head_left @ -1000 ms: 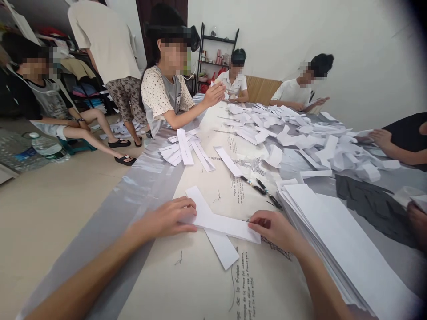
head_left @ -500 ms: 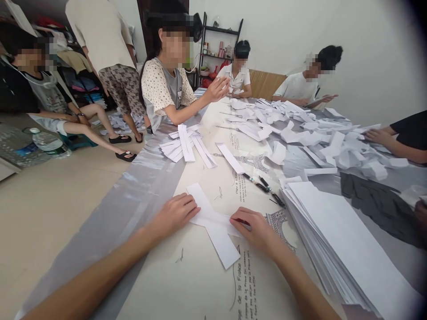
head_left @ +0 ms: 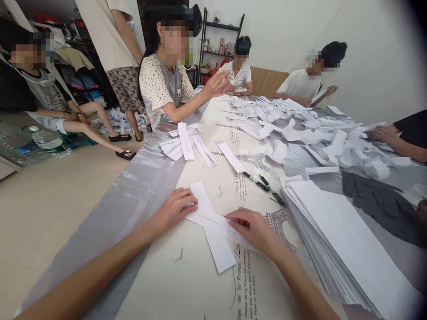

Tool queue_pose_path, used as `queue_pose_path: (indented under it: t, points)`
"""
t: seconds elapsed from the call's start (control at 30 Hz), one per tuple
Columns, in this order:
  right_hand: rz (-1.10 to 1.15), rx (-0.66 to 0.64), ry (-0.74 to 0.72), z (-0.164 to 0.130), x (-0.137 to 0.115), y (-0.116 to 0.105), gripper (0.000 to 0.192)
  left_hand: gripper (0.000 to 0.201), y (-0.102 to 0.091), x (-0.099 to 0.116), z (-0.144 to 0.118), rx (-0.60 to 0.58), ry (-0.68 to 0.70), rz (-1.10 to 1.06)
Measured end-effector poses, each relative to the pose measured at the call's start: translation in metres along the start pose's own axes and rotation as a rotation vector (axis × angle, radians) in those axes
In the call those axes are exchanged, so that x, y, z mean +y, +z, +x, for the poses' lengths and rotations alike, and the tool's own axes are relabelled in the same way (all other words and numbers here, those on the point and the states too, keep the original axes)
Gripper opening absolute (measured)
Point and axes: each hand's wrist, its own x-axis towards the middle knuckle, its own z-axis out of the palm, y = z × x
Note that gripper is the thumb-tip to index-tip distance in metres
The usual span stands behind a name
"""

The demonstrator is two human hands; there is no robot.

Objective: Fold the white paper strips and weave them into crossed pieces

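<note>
Two white paper strips lie crossed on the table in front of me. My left hand [head_left: 171, 209] presses flat on the left end of the upper strip [head_left: 208, 218]. My right hand [head_left: 255, 229] rests on the same strip's right part, fingers bent, pressing it down. The lower strip [head_left: 216, 242] runs from far left to near right underneath. A tall stack of white paper sheets [head_left: 340, 240] sits just right of my right hand.
Two black pens [head_left: 265, 184] lie beyond my right hand. A small pile of strips [head_left: 185, 144] is further off, and a big heap of folded paper [head_left: 310, 133] covers the far table. Several people sit around; a water bottle [head_left: 46, 142] lies at left.
My right hand slid left along the upper strip toward my left hand, and the strip now shows shorter, as if folded over. My left hand stayed put.
</note>
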Motion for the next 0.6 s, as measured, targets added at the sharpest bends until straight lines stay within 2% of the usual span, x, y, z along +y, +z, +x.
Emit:
queue_pose_path:
  t: [0.13,0.3,0.4,0.5,0.6]
  points:
    - [0.047,-0.009,-0.018,0.003,0.002,-0.001,0.025,0.02,-0.001,-0.002,0.004,-0.038,-0.062,-0.038]
    - [0.105,-0.041,0.004,0.006,0.0,-0.005,0.023,0.02,0.004,-0.005,0.005,-0.039,-0.041,0.017]
    - [0.13,-0.043,0.017,0.006,-0.003,-0.006,0.022,0.019,0.007,-0.004,0.003,0.021,0.042,0.178]
    - [0.14,-0.046,0.02,0.007,-0.004,-0.006,0.023,0.022,0.012,0.006,-0.001,0.087,0.156,0.43]
    - [0.123,-0.049,0.018,0.007,-0.003,-0.005,0.023,0.029,0.021,0.023,-0.009,0.051,0.194,0.603]
